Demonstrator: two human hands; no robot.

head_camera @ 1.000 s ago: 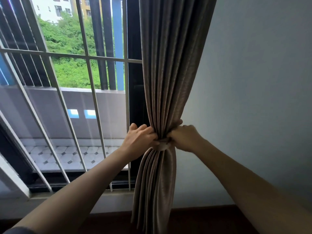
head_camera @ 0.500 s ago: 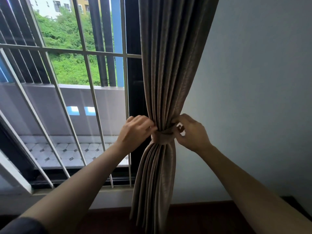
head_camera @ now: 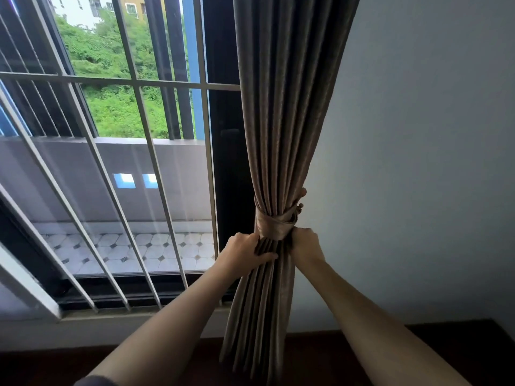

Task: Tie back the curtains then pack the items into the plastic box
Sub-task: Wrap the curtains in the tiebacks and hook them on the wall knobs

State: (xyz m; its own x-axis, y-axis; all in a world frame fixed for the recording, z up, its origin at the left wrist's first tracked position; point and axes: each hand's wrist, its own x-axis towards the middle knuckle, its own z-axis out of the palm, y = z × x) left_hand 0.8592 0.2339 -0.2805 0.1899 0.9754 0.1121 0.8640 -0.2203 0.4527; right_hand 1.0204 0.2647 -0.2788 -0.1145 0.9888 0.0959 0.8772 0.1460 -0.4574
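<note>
Head view: I see the brown curtain cinched by its tie-back; just below it, my left hand and right hand clench the pleats.

curtain: gathered, bound by tieback | left hand, right hand: gripping folds just below tieback

- Dark wooden floor runs along the bottom, meeting the pale wall.
- Nothing visibly rests on it; the gathered curtain's hem hangs near it, contact unclear.
</note>
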